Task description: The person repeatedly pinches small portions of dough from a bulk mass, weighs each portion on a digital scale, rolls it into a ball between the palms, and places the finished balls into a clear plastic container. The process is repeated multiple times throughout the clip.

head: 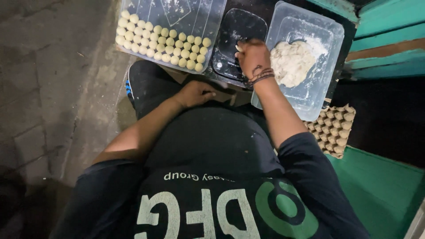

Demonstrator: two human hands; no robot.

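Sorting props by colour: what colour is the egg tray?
Brownish-grey cardboard egg tray, seen best in the head view.

Black scale [237,31]: flat, glossy top plate dusted with flour smears, lies between two clear containers, near edge of worktop.

Dough lump [291,62]: pale, rough, irregular mass, floured; sits in right clear container [330,31], just beside scale.

Dough balls [161,44]: small, round, pale yellow, packed in neat rows along near side of left clear container [212,17]; far part of that container holds only flour traces.
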